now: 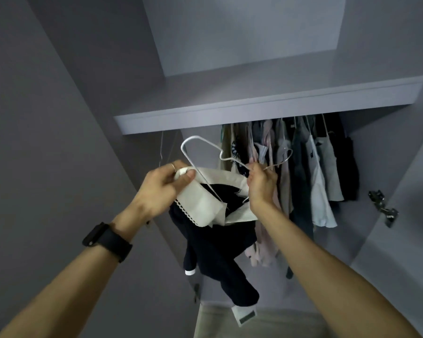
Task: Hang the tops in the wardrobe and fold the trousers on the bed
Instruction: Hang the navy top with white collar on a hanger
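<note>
A dark navy top (217, 245) with a wide white collar (203, 206) hangs in front of the open wardrobe. A white wire hanger (200, 148) sticks up out of its neck. My left hand (164, 189) grips the collar and the hanger's left end. My right hand (261, 184) pinches the hanger's right arm by the collar's other side. Several garments (303, 172) hang on the rail behind, to the right.
A wardrobe shelf (266, 103) runs above the rail. One bare wire hanger (160, 152) hangs at the rail's left end. The right door carries a metal hinge (382, 207). The left door stands open beside my left arm.
</note>
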`<state>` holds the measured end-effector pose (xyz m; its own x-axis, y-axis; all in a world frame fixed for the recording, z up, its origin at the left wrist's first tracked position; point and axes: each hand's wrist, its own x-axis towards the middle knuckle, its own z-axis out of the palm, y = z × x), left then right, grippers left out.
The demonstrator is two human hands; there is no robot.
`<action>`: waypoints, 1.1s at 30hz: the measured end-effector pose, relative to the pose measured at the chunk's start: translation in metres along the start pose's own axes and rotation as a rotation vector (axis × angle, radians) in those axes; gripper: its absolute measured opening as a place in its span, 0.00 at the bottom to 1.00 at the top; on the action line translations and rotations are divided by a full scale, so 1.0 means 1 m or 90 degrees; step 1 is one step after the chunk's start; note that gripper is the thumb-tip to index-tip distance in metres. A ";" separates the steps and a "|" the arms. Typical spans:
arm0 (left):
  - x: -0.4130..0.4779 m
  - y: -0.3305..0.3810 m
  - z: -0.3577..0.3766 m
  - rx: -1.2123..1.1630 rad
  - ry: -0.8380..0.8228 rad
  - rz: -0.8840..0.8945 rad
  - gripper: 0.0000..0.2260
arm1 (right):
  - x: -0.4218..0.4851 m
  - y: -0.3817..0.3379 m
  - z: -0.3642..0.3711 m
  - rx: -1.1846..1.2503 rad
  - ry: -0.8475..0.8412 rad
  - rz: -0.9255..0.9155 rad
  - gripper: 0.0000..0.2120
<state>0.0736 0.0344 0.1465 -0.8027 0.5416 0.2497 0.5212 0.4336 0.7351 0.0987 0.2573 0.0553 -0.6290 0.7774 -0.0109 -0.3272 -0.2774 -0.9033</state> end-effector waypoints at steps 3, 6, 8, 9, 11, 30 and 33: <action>0.006 0.007 -0.025 -0.029 0.000 -0.007 0.12 | 0.010 0.007 0.007 -0.104 -0.018 -0.064 0.11; 0.008 0.009 -0.038 -0.008 -0.009 -0.018 0.16 | 0.018 0.017 0.013 -0.193 -0.071 -0.127 0.15; 0.007 0.007 -0.044 -0.019 -0.008 -0.034 0.18 | 0.024 0.026 0.015 -0.237 -0.076 -0.119 0.16; 0.006 0.006 -0.046 -0.020 -0.002 -0.038 0.18 | 0.025 0.032 0.018 -0.247 -0.075 -0.101 0.16; 0.006 0.007 -0.047 -0.037 0.001 -0.040 0.15 | 0.024 0.039 0.027 -0.254 -0.075 -0.033 0.14; 0.051 0.017 -0.113 0.553 0.094 -0.027 0.13 | 0.032 -0.025 0.034 -0.523 -0.074 -0.462 0.21; 0.066 0.030 -0.106 0.794 0.094 0.017 0.19 | 0.031 -0.038 0.025 -0.499 -0.078 -0.493 0.24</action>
<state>0.0059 0.0063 0.2522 -0.7704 0.5104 0.3820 0.3927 0.8520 -0.3463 0.0741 0.2778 0.1000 -0.5271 0.5132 0.6774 -0.1526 0.7270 -0.6695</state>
